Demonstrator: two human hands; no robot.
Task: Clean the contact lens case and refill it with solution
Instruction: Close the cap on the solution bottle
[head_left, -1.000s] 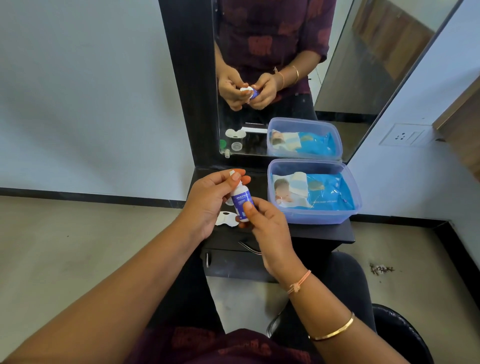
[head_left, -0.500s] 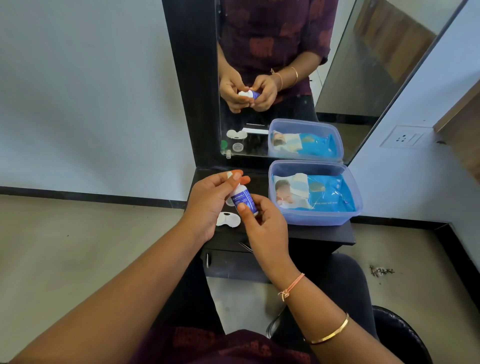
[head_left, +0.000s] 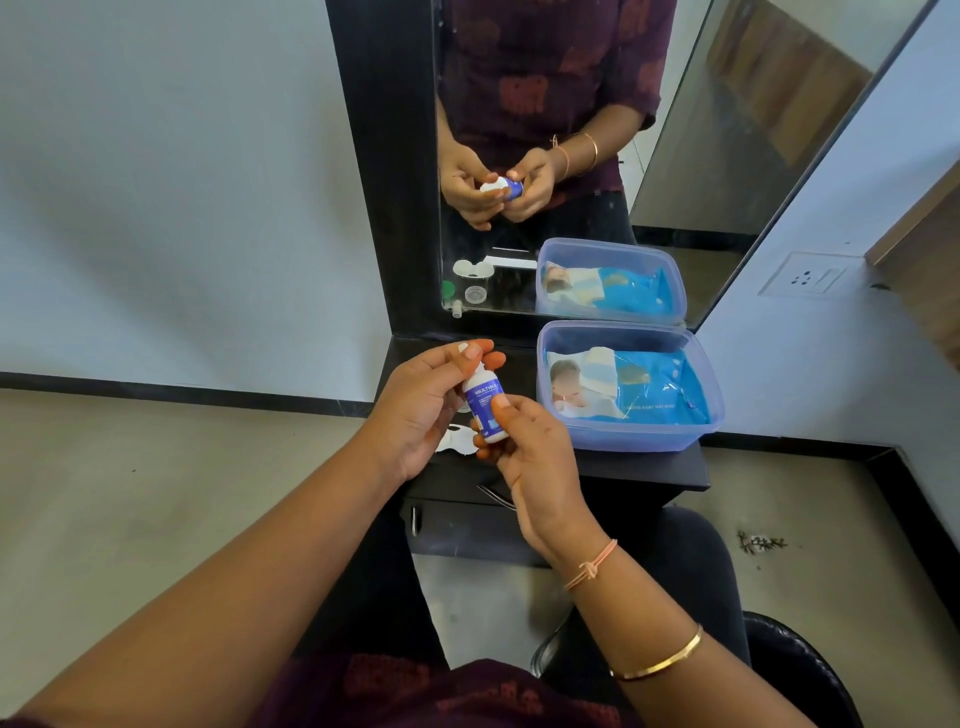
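Solution bottle (head_left: 485, 408) held above the dark surface (head_left: 597, 467), long axis near upright, cap end tipped toward the mirror. Right hand (head_left: 530, 457) fingers wrapped on the bottle's lower body; left hand (head_left: 421, 405) fingers pinched on its cap. Lens case (head_left: 454, 440) open-looking, on the surface just below the bottle, nearer the left hand. Likely uncapping.

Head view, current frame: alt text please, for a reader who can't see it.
Seen from above, a person's right hand holds a small blue-labelled solution bottle while the left hand grips its top, over a black dresser shelf before a mirror. A white contact lens case lies beneath the hands; beside it a clear plastic tub holds a wet-wipes pack.
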